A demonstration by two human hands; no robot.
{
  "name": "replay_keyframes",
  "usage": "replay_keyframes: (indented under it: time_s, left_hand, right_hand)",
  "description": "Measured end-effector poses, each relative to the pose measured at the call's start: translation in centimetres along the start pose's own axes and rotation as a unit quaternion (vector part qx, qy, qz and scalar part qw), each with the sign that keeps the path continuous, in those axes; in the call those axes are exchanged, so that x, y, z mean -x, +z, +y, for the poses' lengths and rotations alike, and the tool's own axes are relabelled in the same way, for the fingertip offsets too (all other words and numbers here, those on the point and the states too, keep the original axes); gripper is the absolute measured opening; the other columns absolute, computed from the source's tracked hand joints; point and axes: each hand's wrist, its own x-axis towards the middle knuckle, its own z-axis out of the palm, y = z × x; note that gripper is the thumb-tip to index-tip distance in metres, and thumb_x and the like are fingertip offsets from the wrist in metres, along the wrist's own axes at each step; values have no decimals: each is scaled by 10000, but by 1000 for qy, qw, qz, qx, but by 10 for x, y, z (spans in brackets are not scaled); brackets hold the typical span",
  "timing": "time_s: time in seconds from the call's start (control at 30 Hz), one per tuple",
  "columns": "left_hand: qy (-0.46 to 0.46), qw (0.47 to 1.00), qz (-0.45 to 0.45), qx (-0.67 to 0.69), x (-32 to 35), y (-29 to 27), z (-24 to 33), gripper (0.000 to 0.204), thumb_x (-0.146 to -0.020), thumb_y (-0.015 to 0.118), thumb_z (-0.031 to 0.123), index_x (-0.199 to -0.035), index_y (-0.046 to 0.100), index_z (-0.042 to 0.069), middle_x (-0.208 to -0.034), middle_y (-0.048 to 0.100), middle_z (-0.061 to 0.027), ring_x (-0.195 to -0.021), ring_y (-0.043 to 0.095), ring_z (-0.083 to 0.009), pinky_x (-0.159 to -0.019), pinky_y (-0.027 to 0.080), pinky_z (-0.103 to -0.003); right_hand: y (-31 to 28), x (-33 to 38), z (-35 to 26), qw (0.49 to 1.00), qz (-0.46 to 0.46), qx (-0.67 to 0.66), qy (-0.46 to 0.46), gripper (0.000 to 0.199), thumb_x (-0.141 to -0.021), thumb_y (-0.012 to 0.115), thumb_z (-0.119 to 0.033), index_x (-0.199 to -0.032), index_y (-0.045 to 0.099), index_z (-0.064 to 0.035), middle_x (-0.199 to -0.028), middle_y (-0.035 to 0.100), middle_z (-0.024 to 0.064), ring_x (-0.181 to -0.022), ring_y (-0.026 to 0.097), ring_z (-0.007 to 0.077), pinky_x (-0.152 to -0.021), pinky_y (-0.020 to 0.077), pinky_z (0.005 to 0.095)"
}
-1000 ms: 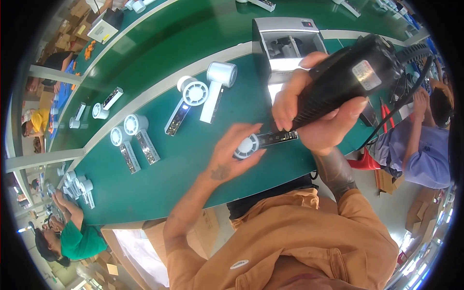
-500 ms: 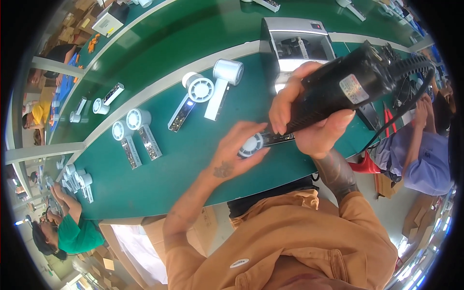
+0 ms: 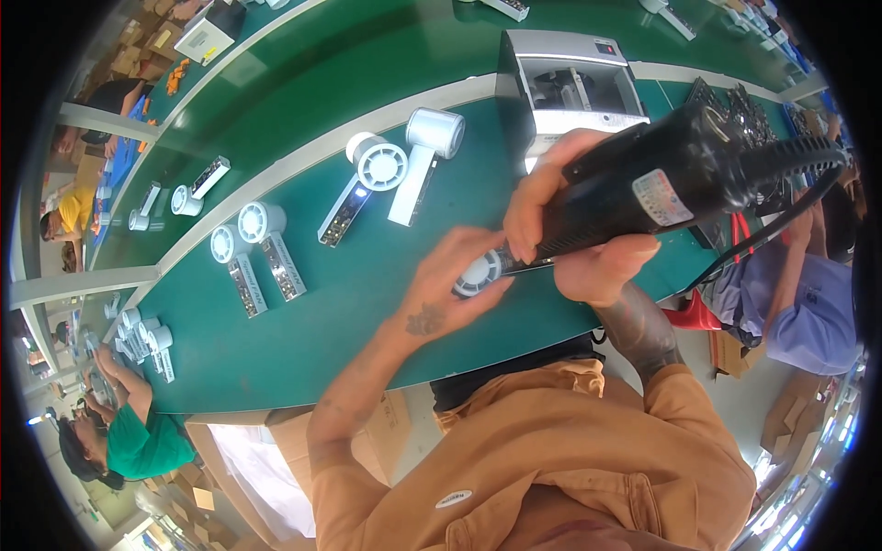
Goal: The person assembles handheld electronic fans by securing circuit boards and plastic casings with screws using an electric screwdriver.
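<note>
My left hand point(image 3: 450, 280) curves round the white round head of a handheld fan point(image 3: 479, 275), steadying it on the green bench. A black corded electric screwdriver point(image 3: 616, 193) is clasped in my right hand point(image 3: 597, 271), tilted so its front end points down at the fan's handle. The screwdriver's tip and most of that handle are hidden behind my fingers and the tool. Beyond my left hand lie two more fans, a white-grey one point(image 3: 435, 134) and one with a lit, uncovered circuit board point(image 3: 344, 211).
Behind the fan stands a silver box-shaped machine point(image 3: 574, 87) with an open front. Two fans point(image 3: 262, 223) lie to the left, and several cluster at the far left corner. A pale rail point(image 3: 303, 167) borders a green belt. The screwdriver's cable point(image 3: 781, 211) loops at right, near a co-worker point(image 3: 813, 308).
The screwdriver has tipped slightly, its rear end shifting right and a little down, and the cable has moved with it. My left hand stays on the fan.
</note>
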Motion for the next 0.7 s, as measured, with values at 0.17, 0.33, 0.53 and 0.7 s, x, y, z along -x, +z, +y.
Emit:
replay_keyframes:
  time_s: [0.17, 0.33, 0.53, 0.7]
  left_hand:
    - [13, 1000, 19, -8, -1, 1, 3, 418, -797, 773, 42, -1192, 637, 34, -1121, 628, -141, -983, 648, -312, -843, 525, -377]
    - [21, 999, 29, 1, -1, 1, 1, 372, -795, 775, 45, -1149, 661, 54, -1113, 634, -128, -987, 648, -307, -845, 524, -372]
    - [-12, 1000, 21, 1, -2, -1, 6, 352, -799, 776, 51, -1134, 672, 64, -1123, 632, -118, -985, 653, -299, -834, 527, -366]
    - [13, 1000, 16, -12, -3, -1, 4, 362, -810, 774, 62, -1155, 667, 53, -1131, 628, -121, -978, 657, -298, -825, 531, -361]
  right_hand:
    - [11, -4, 0, 1000, -3, 5, 27, 956, -769, 634, -796, -1234, 428, 14, -660, 585, 92, -532, 546, 149, -487, 436, 258]
    - [8, -5, 13, 1000, -7, 8, -6, 864, -753, 677, -774, -1058, 501, 14, -635, 587, 39, -539, 531, 105, -495, 410, 226]
    - [10, -8, 11, 1000, -7, 11, -23, 822, -784, 664, -756, -992, 519, 26, -624, 588, 22, -520, 517, 81, -487, 396, 213]
    - [16, 0, 12, 999, 31, -1, -36, 913, -793, 639, -769, -1136, 491, 64, -610, 580, 49, -506, 536, 114, -476, 405, 217]
